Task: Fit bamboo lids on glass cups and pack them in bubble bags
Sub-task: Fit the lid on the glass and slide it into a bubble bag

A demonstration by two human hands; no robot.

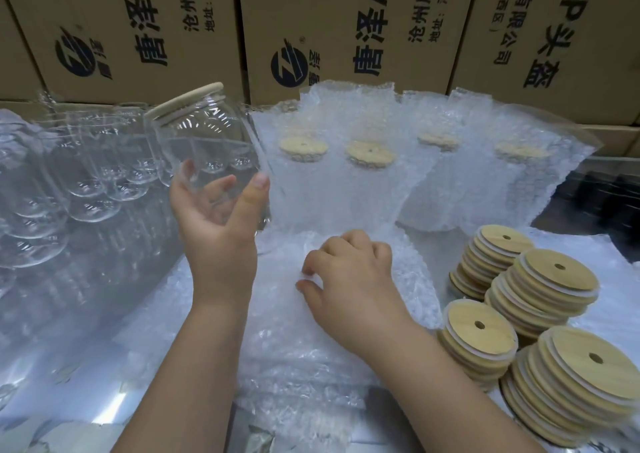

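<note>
left hand (pixel 214 220) gripped lidded glass cup (pixel 204 140) by its base, raised; right hand (pixel 349 279) pinched top bubble bag (pixel 298 355) on the pile; four packed cups (pixel 370 154) behind; plenty of bare cups (pixel 93 189) and lid stacks (pixel 554 279) left

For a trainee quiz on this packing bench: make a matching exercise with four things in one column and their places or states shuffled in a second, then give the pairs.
Things
1. lidded glass cup
2. loose bamboo lids
3. packed cups
4. flat bubble bag

Places or states
A. stacked in piles at the right
B. under the curled fingers of the right hand
C. held tilted in the left hand
D. already bagged, in a row before the cardboard boxes

Pairs: 1-C, 2-A, 3-D, 4-B
</note>
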